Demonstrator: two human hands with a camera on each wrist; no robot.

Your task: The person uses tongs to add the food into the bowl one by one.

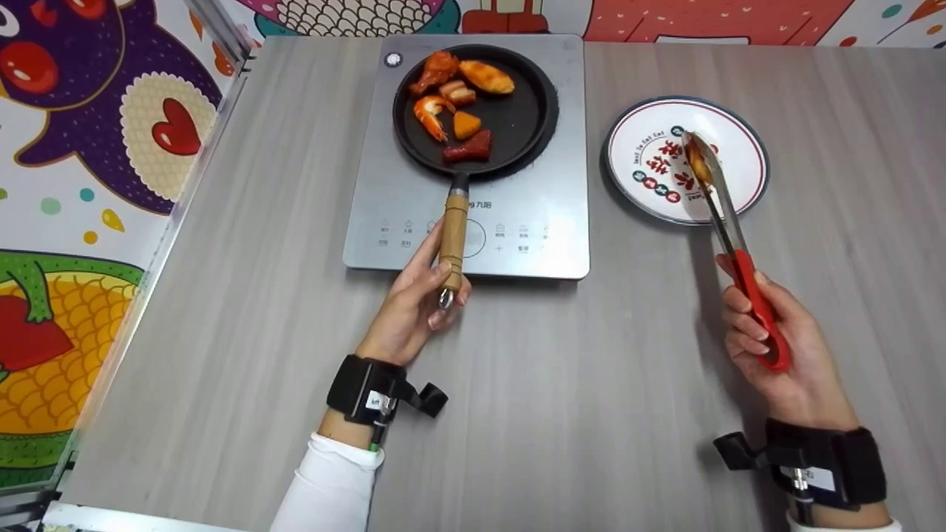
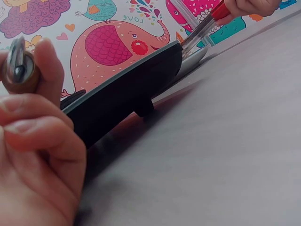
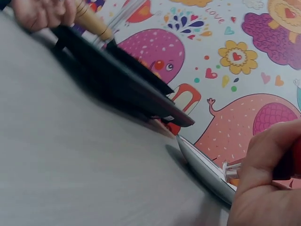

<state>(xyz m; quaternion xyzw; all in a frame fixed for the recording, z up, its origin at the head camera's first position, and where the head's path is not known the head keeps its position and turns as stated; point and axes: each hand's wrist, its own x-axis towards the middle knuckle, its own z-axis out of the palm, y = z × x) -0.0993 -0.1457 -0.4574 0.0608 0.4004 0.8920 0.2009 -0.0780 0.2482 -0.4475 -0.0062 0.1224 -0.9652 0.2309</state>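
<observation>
My left hand (image 1: pixel 403 314) grips the wooden handle (image 1: pixel 455 229) of a black frying pan (image 1: pixel 521 122), its thumb along the handle. In the pan lie several foods, among them a reddish drumstick (image 1: pixel 436 69), a shrimp (image 1: pixel 429 114) and a dark red chunk of meat (image 1: pixel 469 147). At the right, my right hand (image 1: pixel 787 336) holds red-handled metal tongs (image 1: pixel 757 303). Their tips pinch a browned piece of food (image 1: pixel 698 161) over a white plate (image 1: pixel 628 155) with red and dark printing. In the right wrist view the plate (image 3: pixel 202 172) partly hides behind that hand.
The pan sits on a silver induction cooker (image 1: pixel 369 214) with printed controls. Both stand on a grey wood-grain table (image 1: pixel 562 399). Cartoon-printed panels (image 1: pixel 74 185) border the table at the left and back, with a metal rail (image 1: pixel 159 273) along the left edge.
</observation>
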